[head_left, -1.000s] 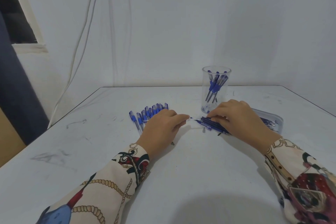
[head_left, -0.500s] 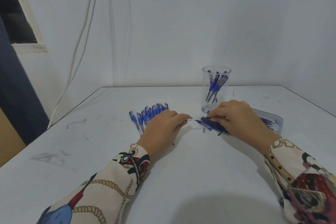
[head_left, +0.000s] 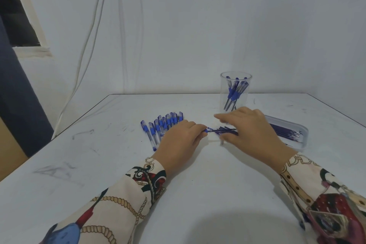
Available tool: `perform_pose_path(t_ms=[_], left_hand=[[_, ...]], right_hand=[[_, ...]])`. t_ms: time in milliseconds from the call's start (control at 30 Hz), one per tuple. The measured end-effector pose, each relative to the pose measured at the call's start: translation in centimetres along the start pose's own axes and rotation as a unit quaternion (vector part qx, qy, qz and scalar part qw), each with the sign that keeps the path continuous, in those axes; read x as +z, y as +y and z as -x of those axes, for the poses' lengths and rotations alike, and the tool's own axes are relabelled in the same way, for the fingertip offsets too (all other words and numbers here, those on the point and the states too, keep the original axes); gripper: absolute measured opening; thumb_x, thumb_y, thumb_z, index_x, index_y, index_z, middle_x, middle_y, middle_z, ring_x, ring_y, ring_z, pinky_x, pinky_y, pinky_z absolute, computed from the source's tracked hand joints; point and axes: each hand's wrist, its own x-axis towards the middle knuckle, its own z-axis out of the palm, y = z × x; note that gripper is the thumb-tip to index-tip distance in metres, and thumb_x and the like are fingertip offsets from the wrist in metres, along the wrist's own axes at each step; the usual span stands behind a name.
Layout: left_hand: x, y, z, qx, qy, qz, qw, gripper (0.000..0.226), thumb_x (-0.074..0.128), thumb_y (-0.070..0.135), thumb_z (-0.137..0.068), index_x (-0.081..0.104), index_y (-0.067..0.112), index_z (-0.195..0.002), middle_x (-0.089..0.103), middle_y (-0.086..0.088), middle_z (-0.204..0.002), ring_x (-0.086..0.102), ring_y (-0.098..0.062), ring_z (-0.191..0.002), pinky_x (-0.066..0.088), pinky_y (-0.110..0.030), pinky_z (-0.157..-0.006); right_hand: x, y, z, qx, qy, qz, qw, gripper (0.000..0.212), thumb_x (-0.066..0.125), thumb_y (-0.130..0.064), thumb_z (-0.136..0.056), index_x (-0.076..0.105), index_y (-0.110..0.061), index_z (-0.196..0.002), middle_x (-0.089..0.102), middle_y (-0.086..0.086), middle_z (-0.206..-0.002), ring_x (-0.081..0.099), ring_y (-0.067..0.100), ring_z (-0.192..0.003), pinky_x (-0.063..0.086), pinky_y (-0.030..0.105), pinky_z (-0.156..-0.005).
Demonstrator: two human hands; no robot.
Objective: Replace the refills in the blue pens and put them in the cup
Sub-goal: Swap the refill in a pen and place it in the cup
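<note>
So I'm mid-swap: left hand point(head_left: 179, 140) pinches a pen point(head_left: 210, 130), right hand point(head_left: 250, 130) spread loose over refills point(head_left: 227, 131); next, probably thread one in.

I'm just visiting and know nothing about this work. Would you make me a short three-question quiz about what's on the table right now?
1. True or false: the clear cup already has blue pens standing in it.
2. Where does the row of pens lie on the table: A) by the left hand, B) inside the tray, C) in the cup?
3. Fill in: the left hand pinches one end of a ____ pen, while the right hand is over a small pile of refills.

Key: 1 true; 2 A; 3 blue.
</note>
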Motion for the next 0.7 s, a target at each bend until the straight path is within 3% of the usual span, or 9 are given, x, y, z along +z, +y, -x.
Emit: perform_pose_path(t_ms=[167, 267, 333, 400, 467, 600, 700], left_hand=[[-0.1, -0.2, 0.0, -0.014, 0.004, -0.003, 1.0, 0.024, 0.051, 0.028, -0.094, 0.065, 0.011, -0.104, 0.066, -0.002, -0.08, 0.058, -0.021, -0.074, 0.05, -0.036, -0.06], [0.1, 0.1, -0.1, -0.014, 0.004, -0.004, 1.0, 0.038, 0.037, 0.037, -0.094, 0.065, 0.013, -0.102, 0.066, 0.001, -0.08, 0.057, -0.019, -0.073, 0.05, -0.036, -0.059], [0.1, 0.4, -0.2, -0.006, 0.005, -0.001, 1.0, 0.039, 0.035, 0.037, -0.093, 0.065, 0.013, -0.101, 0.065, 0.001, -0.078, 0.056, -0.019, -0.071, 0.049, -0.037, -0.058], [0.1, 0.6, -0.2, 0.003, 0.009, -0.005, 1.0, 0.038, 0.036, 0.036, -0.093, 0.065, 0.012, -0.101, 0.064, 0.0, -0.076, 0.057, -0.02, -0.068, 0.048, -0.036, -0.056], [0.1, 0.6, -0.2, 0.0, 0.01, -0.006, 1.0, 0.039, 0.035, 0.036, -0.093, 0.065, 0.012, -0.101, 0.065, 0.0, -0.076, 0.057, -0.02, -0.068, 0.049, -0.036, -0.056], [0.0, 0.4, -0.2, -0.014, 0.006, -0.001, 1.0, 0.043, 0.031, 0.039, -0.093, 0.065, 0.013, -0.102, 0.066, 0.0, -0.08, 0.058, -0.019, -0.073, 0.05, -0.036, -0.06], [0.2, 0.5, -0.2, -0.007, 0.012, -0.006, 1.0, 0.041, 0.033, 0.037, -0.093, 0.065, 0.012, -0.1, 0.065, 0.0, -0.076, 0.057, -0.019, -0.069, 0.05, -0.037, -0.057]], right_hand=[[-0.2, 1.0, 0.2, 0.005, 0.053, 0.072, 0.996, 0.014, 0.081, -0.025, -0.07, 0.075, -0.028, -0.083, 0.068, -0.01, -0.084, 0.059, 0.021, -0.086, 0.035, 0.035, -0.07], [0.1, 0.3, 0.0, -0.02, 0.071, 0.059, 0.996, 0.015, 0.082, -0.029, -0.069, 0.076, -0.028, -0.082, 0.067, -0.01, -0.08, 0.06, 0.021, -0.081, 0.034, 0.032, -0.067], [0.4, -0.4, -0.1, -0.031, 0.07, 0.046, 0.996, 0.027, 0.083, -0.031, -0.067, 0.074, -0.027, -0.093, 0.068, -0.008, -0.084, 0.061, 0.023, -0.082, 0.037, 0.034, -0.067], [0.4, -0.8, -0.2, -0.017, 0.048, 0.045, 0.998, 0.044, 0.082, -0.034, -0.068, 0.068, -0.027, -0.109, 0.068, -0.006, -0.096, 0.061, 0.024, -0.092, 0.04, 0.037, -0.073], [0.0, -0.7, -0.1, 0.02, 0.033, 0.043, 0.998, 0.044, 0.075, -0.037, -0.075, 0.062, -0.028, -0.116, 0.064, -0.008, -0.108, 0.056, 0.021, -0.106, 0.036, 0.037, -0.082], [-0.2, -0.1, 0.1, 0.022, 0.058, 0.045, 0.997, 0.011, 0.073, -0.032, -0.077, 0.069, -0.028, -0.087, 0.065, -0.009, -0.098, 0.054, 0.02, -0.1, 0.028, 0.031, -0.076], [0.3, -0.3, -0.1, 0.004, 0.054, 0.046, 0.997, 0.007, 0.078, -0.028, -0.073, 0.071, -0.028, -0.075, 0.065, -0.008, -0.089, 0.058, 0.021, -0.089, 0.03, 0.031, -0.071]])
